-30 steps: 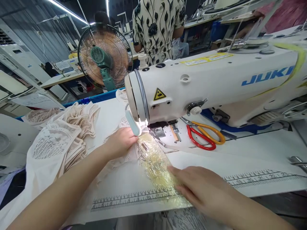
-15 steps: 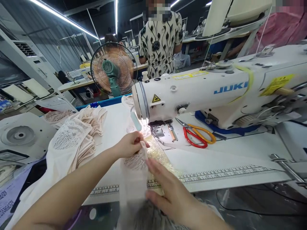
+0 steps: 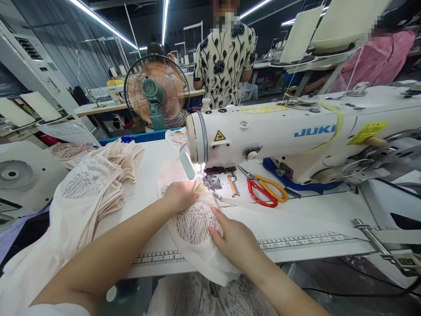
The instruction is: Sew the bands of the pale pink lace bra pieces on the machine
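Observation:
A pale pink lace bra piece (image 3: pixel 194 226) lies under the head of a white sewing machine (image 3: pixel 237 136), its lower edge hanging past the table's front. My left hand (image 3: pixel 180 195) is closed on its upper part, close to the lit needle area; the fingertips are partly hidden. At the right edge of the lace, my right hand (image 3: pixel 235 239) holds the fabric, thumb and forefinger on the upper side, the other fingers mostly out of sight. Small yellowish material shows between the lace and the needle.
Stacked lace pieces (image 3: pixel 95 180) lie to the left. Scissors with red and orange handles (image 3: pixel 263 193) rest right of the needle. A ruler strip (image 3: pixel 296 242) runs along the table's front edge. Behind stand a fan (image 3: pixel 156 92) and a person in a patterned top (image 3: pixel 223 66).
The bra piece, bunched and upright before, is now spread flatter with its lace facing up. My left hand has come down onto it by the needle; my right hand has settled on its right edge.

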Available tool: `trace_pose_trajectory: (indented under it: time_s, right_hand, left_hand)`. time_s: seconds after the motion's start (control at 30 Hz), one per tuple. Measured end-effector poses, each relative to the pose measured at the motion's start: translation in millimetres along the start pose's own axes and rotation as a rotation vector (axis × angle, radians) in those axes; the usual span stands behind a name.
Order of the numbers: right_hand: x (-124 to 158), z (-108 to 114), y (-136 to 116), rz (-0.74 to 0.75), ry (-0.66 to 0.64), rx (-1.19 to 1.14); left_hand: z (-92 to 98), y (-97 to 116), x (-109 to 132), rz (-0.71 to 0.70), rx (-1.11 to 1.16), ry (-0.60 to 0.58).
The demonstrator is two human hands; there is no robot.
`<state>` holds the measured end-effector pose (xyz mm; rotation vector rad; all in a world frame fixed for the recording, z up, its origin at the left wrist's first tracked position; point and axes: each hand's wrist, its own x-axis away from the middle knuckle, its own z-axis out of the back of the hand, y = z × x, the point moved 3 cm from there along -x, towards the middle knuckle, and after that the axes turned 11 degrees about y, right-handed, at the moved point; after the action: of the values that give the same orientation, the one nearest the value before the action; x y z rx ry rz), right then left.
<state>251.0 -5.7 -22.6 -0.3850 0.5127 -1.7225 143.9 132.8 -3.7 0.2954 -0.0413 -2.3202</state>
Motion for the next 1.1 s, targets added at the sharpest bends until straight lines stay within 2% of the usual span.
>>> trace_pose_trajectory:
  time_s: [0.13,0.27,0.37,0.7,1.1]
  right_hand:
    - [-9.5,1.8,-3.1,0.015,-0.087,0.158]
    - [-20.3,4.6,-6.2,0.053,-0.144,0.175]
    - [-23.4,4.9,-6.8,0.081,-0.178,0.161]
    - [-34.5,5.4,0.3,0.046,-0.208,0.169]
    - [-38.7,9.8,4.7,0.029,-0.236,0.085]
  left_hand:
    - [-4.4,-0.3,-1.1,-0.117,-0.092,-0.021]
    - [-8.9,-6.9,1.1,-0.278,-0.136,-0.059]
    - [-9.2,-7.3,3.6,-0.323,-0.156,-0.080]
    - [-16.0,3.9,-5.8,-0.241,-0.158,-0.114]
    - [-10.8,5.1,-13.4,-0.123,-0.089,-0.185]
